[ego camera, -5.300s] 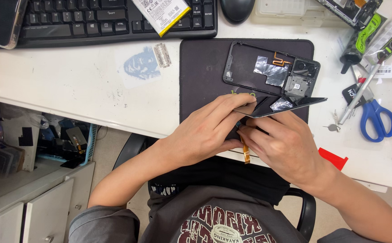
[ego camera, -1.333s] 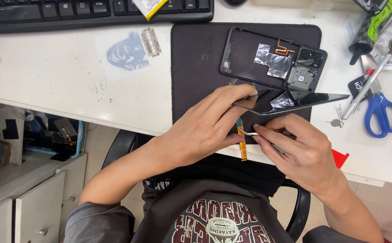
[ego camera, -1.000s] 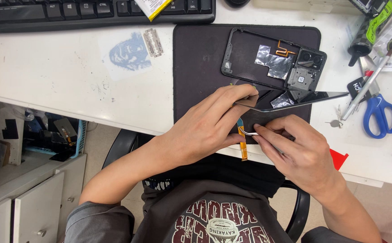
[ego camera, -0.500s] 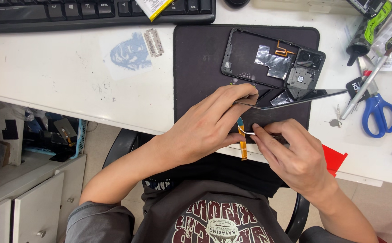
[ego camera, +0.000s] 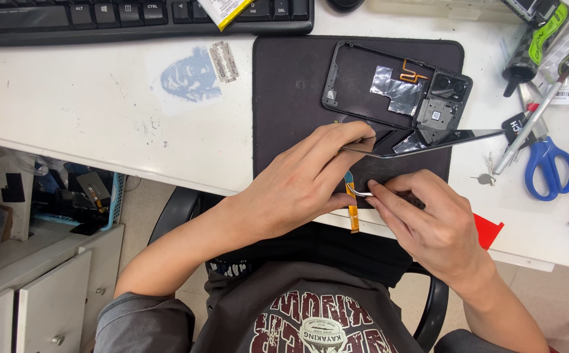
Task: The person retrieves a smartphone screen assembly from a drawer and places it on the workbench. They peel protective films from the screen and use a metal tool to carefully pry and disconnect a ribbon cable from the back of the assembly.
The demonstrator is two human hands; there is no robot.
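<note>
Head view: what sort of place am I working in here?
Most likely a phone repair bench: an opened phone back frame lies on a dark work mat, with blue-handled scissors and a razor blade on the white desk.

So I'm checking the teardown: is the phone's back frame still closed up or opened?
Opened. The phone frame lies on the dark mat, insides exposed, while the left hand holds the thin panel separately.

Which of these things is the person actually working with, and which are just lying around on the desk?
In use:
left hand lifting the thin dark phone panel
right hand pinching the orange flex cable
open phone frame
black work mat

Lying about:
keyboard
razor blade
blue-handled scissors
tweezers
red scrap
</note>
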